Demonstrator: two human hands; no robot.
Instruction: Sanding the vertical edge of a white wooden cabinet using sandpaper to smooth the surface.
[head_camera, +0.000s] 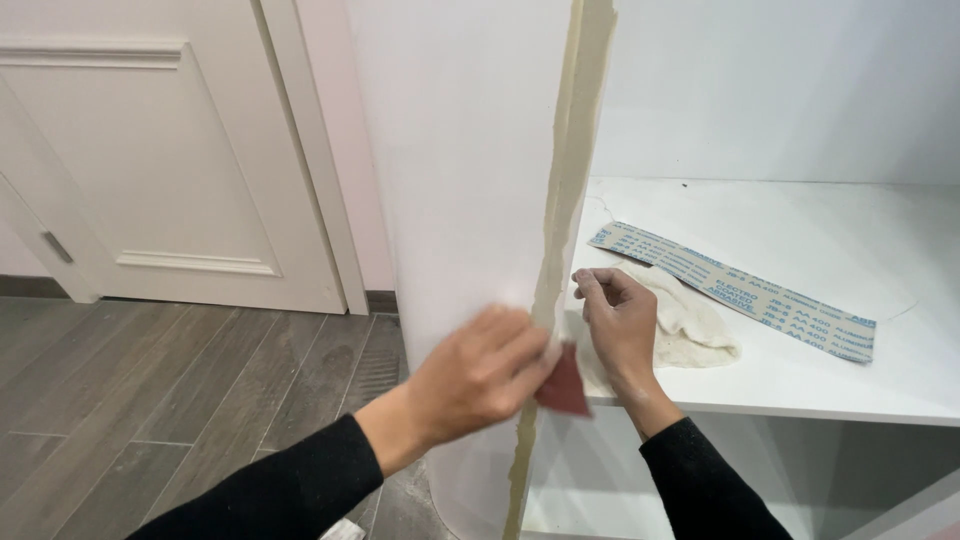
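Far left: white panelled door (170, 160), grey plank floor (150, 390) below. Your left hand (478, 375), blurred, fingers clamped on dark red sandpaper piece (563, 382), pressed at taped panel edge (565, 200). Right of edge: your right hand (620, 325), fingers loosely curled, gripping nothing, resting on white shelf (800, 385) beside white cloth (690, 325). Far right: long sandpaper strip (735, 288), flat on shelf.

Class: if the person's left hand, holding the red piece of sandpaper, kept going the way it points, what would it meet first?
Probably the taped edge of the white panel: the left hand points right, its red sandpaper already at that edge. Depth is unclear.
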